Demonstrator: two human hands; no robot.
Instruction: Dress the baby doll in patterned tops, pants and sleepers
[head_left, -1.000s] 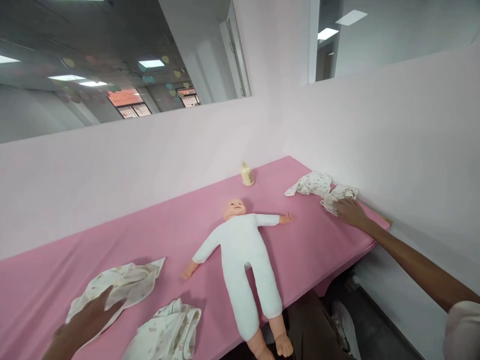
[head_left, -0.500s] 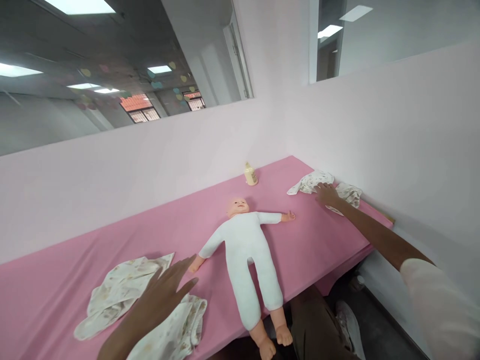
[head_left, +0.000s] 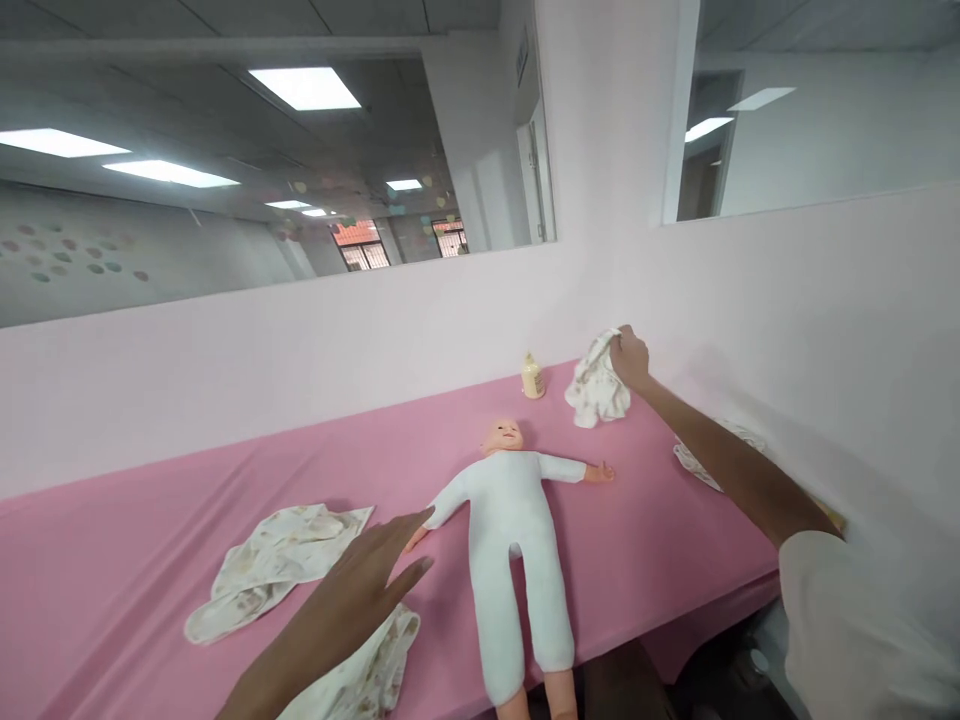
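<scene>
A baby doll (head_left: 517, 520) with a white cloth body lies on its back on the pink-covered table (head_left: 645, 560), arms spread. My right hand (head_left: 631, 358) is closed on a white patterned baby garment (head_left: 598, 385), which hangs from my fingers at the table's far right. My left hand (head_left: 382, 560) has its fingers stretched out and holds nothing. It hovers by the doll's arm, over two pale patterned cloths: one cloth (head_left: 289, 560) spread to its left, another cloth (head_left: 367, 665) partly hidden beneath my wrist.
A cream pump bottle (head_left: 532, 378) stands at the back by the wall. Another patterned cloth (head_left: 720, 450) lies at the right edge, partly behind my right forearm. White walls with a mirror-like panel (head_left: 262, 180) rise behind and to the right.
My right hand has taken hold of the patterned garment and lifted it up off the table. My left hand keeps nearly the same pose. The view has tilted up and shifted left.
</scene>
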